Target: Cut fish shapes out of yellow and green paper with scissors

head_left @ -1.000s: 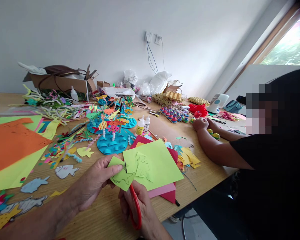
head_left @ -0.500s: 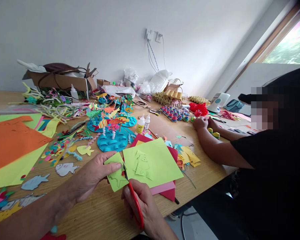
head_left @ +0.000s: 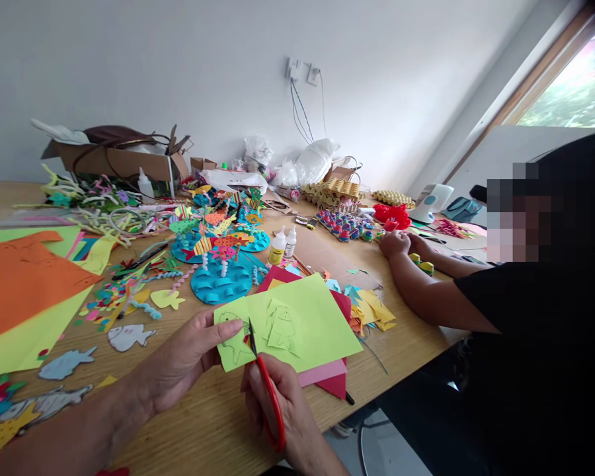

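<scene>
A small piece of light-green paper [head_left: 231, 357] with a fish outline drawn on it is pinched in my left hand [head_left: 196, 354], thumb on top. My right hand [head_left: 282, 396] is closed around the red handle of a pair of scissors [head_left: 272, 403]. The dark blades lie at the right edge of that piece; whether they are parted is hard to see. Just behind, a larger light-green sheet [head_left: 322, 324] rests on red and pink paper, with small cut pieces bearing a fish drawing [head_left: 281, 327] on top.
Paper fish stand on blue round bases [head_left: 223, 284] beyond my hands. Two glue bottles [head_left: 277, 248] stand nearby. Cut-out fish [head_left: 129, 337] and orange paper [head_left: 30, 284] lie left. Yellow scraps [head_left: 371, 311] lie right, near a co-worker's arm [head_left: 421, 291].
The small green piece has turned and shifted slightly up and right in my left hand, showing more of its fish drawing. The scissors still sit at its right edge.
</scene>
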Demonstrator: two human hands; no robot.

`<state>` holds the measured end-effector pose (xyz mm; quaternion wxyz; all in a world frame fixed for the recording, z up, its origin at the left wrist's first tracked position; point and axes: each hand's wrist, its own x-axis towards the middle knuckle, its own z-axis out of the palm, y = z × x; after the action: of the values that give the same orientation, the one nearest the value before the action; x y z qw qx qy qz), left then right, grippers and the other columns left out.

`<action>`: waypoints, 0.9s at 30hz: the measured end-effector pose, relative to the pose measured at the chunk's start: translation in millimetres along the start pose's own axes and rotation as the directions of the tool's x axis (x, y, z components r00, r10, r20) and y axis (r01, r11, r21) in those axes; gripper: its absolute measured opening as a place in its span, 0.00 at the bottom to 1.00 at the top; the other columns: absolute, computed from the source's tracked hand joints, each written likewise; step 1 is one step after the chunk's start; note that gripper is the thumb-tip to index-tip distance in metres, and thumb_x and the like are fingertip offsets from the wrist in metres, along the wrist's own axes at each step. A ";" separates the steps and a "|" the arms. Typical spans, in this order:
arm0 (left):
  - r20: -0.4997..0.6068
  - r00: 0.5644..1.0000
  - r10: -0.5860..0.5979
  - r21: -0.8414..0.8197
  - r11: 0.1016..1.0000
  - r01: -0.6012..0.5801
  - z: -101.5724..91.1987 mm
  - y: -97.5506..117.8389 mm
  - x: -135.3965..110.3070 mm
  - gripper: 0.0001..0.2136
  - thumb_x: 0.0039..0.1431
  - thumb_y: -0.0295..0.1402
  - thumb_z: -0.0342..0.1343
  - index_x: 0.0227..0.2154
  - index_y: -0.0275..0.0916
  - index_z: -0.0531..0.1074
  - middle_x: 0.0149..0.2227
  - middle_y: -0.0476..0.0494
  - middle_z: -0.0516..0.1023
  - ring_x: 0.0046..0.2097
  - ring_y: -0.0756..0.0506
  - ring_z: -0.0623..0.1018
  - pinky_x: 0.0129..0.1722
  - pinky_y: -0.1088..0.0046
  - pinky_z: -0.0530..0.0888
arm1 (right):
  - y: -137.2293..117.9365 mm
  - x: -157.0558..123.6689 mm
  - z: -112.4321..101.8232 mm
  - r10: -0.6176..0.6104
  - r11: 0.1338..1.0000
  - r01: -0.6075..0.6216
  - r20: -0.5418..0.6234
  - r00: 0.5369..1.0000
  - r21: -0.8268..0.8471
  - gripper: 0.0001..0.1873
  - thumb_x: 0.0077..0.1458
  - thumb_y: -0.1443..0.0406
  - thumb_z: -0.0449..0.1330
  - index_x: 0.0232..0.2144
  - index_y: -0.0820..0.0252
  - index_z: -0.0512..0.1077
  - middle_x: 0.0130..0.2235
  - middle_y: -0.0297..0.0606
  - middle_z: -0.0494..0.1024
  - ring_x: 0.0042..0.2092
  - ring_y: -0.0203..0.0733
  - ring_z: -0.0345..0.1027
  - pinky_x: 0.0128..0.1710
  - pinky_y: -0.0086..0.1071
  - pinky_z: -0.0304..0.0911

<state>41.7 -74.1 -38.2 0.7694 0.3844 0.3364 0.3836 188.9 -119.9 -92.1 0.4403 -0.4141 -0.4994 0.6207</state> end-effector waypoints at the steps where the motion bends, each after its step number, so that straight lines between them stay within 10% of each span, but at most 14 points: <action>1: 0.013 1.000 0.005 0.015 1.000 -0.005 0.1 -1.2 0.2 0.11 0.53 0.34 0.61 0.40 0.40 0.77 0.36 0.43 0.83 0.37 0.44 0.79 0.41 0.69 0.73 | 0.1 0.0 0.4 0.004 1.000 -0.004 -0.003 1.000 0.002 0.29 0.51 0.40 0.52 0.23 0.62 0.65 0.15 0.25 0.57 0.15 0.27 0.48 0.13 0.21 0.44; 27: 0.057 0.998 -0.011 0.097 0.995 0.005 -0.7 4.8 1.4 0.11 0.50 0.32 0.62 0.39 0.39 0.78 0.29 0.45 0.84 0.31 0.44 0.80 0.36 0.69 0.74 | 1.4 -2.5 -2.5 -0.023 0.997 0.027 0.050 0.998 -0.071 0.28 0.54 0.42 0.51 0.22 0.61 0.61 0.18 0.27 0.58 0.18 0.27 0.48 0.16 0.21 0.43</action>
<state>40.2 -70.8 -34.8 0.7608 0.4306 0.3339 0.3526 191.9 -121.9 -93.6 0.4206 -0.4078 -0.5370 0.6070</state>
